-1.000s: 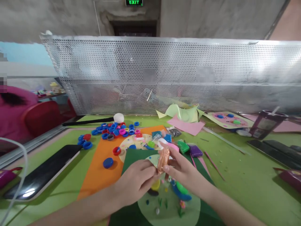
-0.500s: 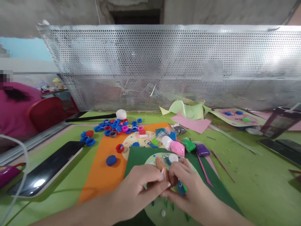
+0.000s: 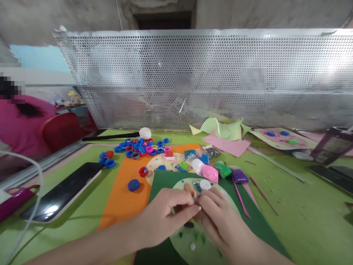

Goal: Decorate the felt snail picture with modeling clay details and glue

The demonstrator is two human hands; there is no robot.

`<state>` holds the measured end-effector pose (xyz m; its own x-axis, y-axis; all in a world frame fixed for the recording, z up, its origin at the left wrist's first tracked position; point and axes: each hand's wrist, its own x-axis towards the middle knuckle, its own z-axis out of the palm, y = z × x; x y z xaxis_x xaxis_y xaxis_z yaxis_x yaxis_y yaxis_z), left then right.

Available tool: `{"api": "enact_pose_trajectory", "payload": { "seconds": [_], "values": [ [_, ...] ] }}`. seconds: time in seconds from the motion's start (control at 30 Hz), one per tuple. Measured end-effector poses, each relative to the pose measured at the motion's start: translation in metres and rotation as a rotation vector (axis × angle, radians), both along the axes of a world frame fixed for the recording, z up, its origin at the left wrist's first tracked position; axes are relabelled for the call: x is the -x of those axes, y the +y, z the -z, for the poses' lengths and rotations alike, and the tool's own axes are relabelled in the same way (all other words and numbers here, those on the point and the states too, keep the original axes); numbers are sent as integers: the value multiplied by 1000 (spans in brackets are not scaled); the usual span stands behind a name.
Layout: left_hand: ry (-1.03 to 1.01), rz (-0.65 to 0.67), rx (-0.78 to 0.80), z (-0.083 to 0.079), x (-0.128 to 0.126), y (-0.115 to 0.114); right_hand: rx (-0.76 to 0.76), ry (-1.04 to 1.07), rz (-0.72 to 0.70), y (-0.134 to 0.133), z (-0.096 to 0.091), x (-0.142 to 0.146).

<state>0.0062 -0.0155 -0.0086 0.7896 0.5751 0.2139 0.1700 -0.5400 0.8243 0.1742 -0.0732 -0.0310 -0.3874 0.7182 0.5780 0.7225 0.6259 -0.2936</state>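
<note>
Where the hands meet: a peach clay piece (image 3: 189, 189) is pinched between both sets of fingertips, just above the pale green disc (image 3: 204, 244); only its upper end shows.
Left hand (image 3: 165, 215): grip pressed together, thumb and forefinger pinching the peach clay piece from the left.
Right hand (image 3: 219, 219): grip closed on the same piece from the right, fingers curled over the disc.
Pale green disc: lies on the dark green sheet (image 3: 162, 182), dotted with small clay bits; a white round piece (image 3: 205, 184) sits near its far edge.
Orange sheet (image 3: 121, 202): left of the green one, flat on the tabletop (image 3: 289, 209), with a blue cap (image 3: 133, 184) on it.
Black tablet (image 3: 64, 191): well to the left, lying flat.
Clay packets: pink packet (image 3: 210, 173), green packet (image 3: 223, 170) and purple packet (image 3: 239, 176) in a row just beyond the disc.
Caps and rings (image 3: 140, 149): scattered farther back, blue, red and pink.
Perforated metal screen (image 3: 193, 77): upright along the tabletop's far edge.
Person in pink (image 3: 19, 125): beyond the left edge.
</note>
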Motion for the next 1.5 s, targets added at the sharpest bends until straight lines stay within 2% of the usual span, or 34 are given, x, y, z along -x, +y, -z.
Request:
{"api": "enact_pose_trajectory", "payload": {
  "seconds": [0.17,0.33,0.5,0.63,0.73,0.8,0.93,1.07,1.17,1.27,1.37,1.5],
  "values": [
    [-70,17,-31,0,-2,-3,-23,128,22,-3,-6,4],
    [-156,-13,-74,2,-6,-6,-111,137,88,-3,-8,-1],
    [-126,-4,-89,1,1,-10,-104,169,303,1,-12,-17],
    [-35,16,-87,-2,1,-12,-177,44,123,-6,-18,-11],
    [-12,-14,-46,-1,-2,-13,-247,-11,139,-12,-18,-4],
    [10,-38,-64,0,-2,-13,-235,-51,134,-13,-16,-1],
    [7,-23,-150,3,1,-14,-180,-144,99,-11,-11,1],
    [98,-2,-318,6,2,-15,-226,-231,145,-10,-8,3],
    [110,-20,-477,8,2,-17,-223,-197,138,-9,-5,3],
    [91,-102,-586,9,2,-18,-114,-84,58,-7,-3,2],
    [83,-162,-583,8,2,-19,6,36,-67,-6,-2,2],
    [110,-144,-515,7,4,-19,81,135,-109,-6,-2,5]
  ]
}}
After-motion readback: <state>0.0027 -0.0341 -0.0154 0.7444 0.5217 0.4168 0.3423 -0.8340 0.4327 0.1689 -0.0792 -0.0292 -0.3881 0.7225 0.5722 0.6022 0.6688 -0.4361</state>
